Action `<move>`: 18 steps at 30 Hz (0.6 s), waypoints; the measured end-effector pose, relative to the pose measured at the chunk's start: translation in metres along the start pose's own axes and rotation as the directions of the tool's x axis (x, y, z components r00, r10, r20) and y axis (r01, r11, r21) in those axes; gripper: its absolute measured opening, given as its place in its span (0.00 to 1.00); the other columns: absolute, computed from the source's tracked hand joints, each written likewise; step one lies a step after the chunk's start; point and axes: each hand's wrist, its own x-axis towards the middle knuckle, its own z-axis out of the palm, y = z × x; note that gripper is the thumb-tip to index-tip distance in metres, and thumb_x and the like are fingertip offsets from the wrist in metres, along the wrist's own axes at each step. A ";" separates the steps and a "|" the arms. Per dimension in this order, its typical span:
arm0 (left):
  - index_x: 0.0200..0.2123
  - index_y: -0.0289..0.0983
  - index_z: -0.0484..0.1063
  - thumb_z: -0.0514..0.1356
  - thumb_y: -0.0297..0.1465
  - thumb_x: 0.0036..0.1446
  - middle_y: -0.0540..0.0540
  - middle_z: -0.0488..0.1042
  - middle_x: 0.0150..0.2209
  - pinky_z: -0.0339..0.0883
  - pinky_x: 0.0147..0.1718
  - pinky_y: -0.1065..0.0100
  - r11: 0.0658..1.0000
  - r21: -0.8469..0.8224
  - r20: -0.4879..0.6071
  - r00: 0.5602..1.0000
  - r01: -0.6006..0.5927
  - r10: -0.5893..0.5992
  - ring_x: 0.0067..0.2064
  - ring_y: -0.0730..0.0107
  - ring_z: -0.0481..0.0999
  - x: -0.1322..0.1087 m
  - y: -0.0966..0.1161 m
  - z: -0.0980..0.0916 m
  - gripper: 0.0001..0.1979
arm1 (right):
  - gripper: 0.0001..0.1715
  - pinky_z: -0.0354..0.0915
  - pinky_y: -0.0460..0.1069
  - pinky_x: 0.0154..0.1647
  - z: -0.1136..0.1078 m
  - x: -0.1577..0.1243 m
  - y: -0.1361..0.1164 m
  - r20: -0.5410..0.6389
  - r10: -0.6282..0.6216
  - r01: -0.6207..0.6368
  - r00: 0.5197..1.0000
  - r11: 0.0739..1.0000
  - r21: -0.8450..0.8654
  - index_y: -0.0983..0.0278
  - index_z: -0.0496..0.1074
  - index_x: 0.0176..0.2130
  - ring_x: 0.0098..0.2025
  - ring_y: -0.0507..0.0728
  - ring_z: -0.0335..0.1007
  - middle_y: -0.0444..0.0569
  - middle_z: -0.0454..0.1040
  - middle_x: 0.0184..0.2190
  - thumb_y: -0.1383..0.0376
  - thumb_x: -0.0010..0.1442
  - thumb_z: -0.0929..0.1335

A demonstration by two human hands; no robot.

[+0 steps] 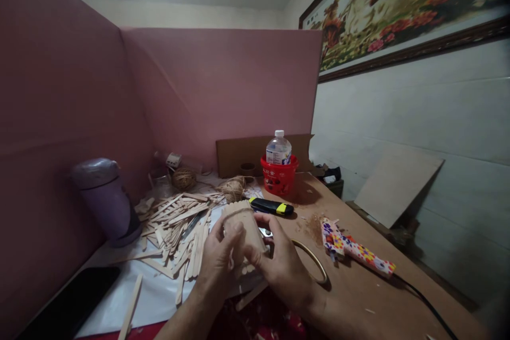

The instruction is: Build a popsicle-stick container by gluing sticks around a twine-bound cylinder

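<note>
Between my two hands is a small craft-stick box [247, 223], its wall made of pale sticks side by side, with a strand of twine round its upper part. My left hand [220, 248] grips it from the left, thumb on the front wall. On the right side and lower edge, my right hand [281, 257] has its fingers closed on it. A heap of loose craft sticks [175, 223] lies left of my hands. Just beyond the box are a ball of twine [233, 189] and a black and yellow utility knife [271, 206].
A flowered glue gun [356, 249] with its cord lies at right, near a brass-coloured ring [314, 260]. Behind stands a red bucket [279, 179] holding a plastic bottle [279, 147]. A purple tumbler [107, 202] and a black phone [69, 303] are at left. Pink panels [223, 79] enclose the back.
</note>
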 end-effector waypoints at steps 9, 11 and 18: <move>0.53 0.41 0.67 0.62 0.31 0.55 0.44 0.77 0.49 0.72 0.41 0.70 0.997 -0.078 -0.045 0.999 -0.003 0.000 0.47 0.64 0.78 -0.007 0.011 0.004 0.21 | 0.28 0.69 0.52 0.48 0.002 0.002 0.000 -0.035 -0.057 0.061 0.998 0.988 0.144 0.60 0.60 0.53 0.50 0.58 0.70 0.50 0.71 0.50 0.67 0.55 0.70; 0.56 0.41 0.65 0.62 0.30 0.54 0.43 0.77 0.50 0.72 0.43 0.68 0.998 -0.061 -0.009 1.000 -0.028 0.027 0.50 0.62 0.76 -0.006 0.011 0.005 0.25 | 0.28 0.69 0.53 0.48 0.001 0.002 0.000 -0.044 -0.065 0.071 0.997 0.986 0.150 0.61 0.60 0.53 0.50 0.58 0.70 0.51 0.71 0.50 0.67 0.55 0.70; 0.58 0.38 0.63 0.64 0.28 0.51 0.40 0.78 0.47 0.71 0.43 0.64 0.998 -0.007 0.076 0.995 -0.068 0.068 0.47 0.58 0.78 -0.004 0.013 0.008 0.29 | 0.29 0.70 0.53 0.45 0.002 0.000 0.000 -0.050 -0.082 0.085 0.995 0.994 0.073 0.61 0.60 0.55 0.51 0.60 0.70 0.53 0.70 0.52 0.62 0.56 0.70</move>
